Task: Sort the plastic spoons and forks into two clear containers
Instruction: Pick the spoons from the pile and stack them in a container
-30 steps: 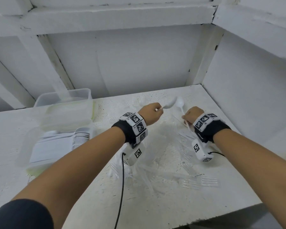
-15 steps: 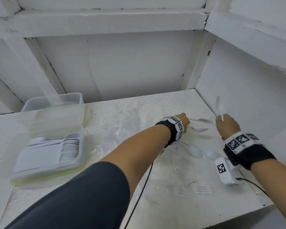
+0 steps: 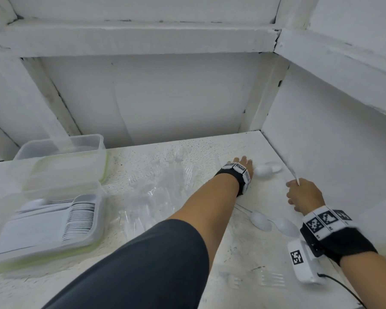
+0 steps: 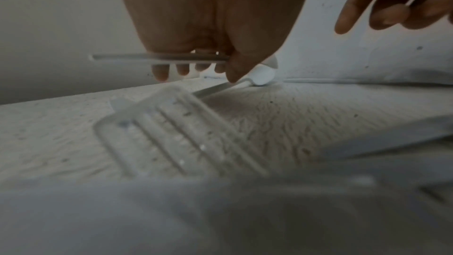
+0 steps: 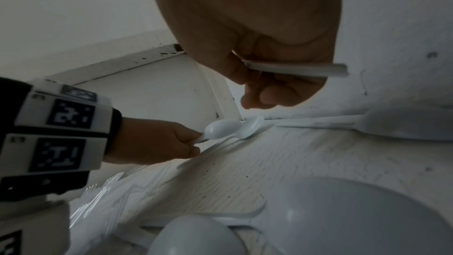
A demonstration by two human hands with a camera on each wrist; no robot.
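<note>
My left hand point(image 3: 246, 165) reaches to the far right of the white shelf. It grips a white spoon's handle point(image 4: 159, 58) across its fingers, and its thumb touches a second white spoon point(image 4: 262, 75) lying by the side wall. The bowls of both spoons point(image 3: 267, 169) show just past the hand. Nearer, my right hand point(image 3: 296, 186) grips the handle of another white spoon point(image 5: 294, 69). Two more white spoons point(image 3: 261, 220) lie beside my right wrist. A heap of clear forks point(image 3: 156, 186) covers the middle. At the left, a clear container point(image 3: 98, 210) holds stacked white spoons.
A second clear container point(image 3: 60, 150) stands behind the first, with a green-edged lid point(image 3: 65, 170) between them. A single clear fork point(image 3: 270, 281) lies near the front edge. The white side wall point(image 3: 321, 141) closes the shelf on the right, the back wall behind.
My left arm has stretched right and away to the spoons by the side wall. My right hand, still holding its spoon, has drifted right and lower. The view has swung left.
</note>
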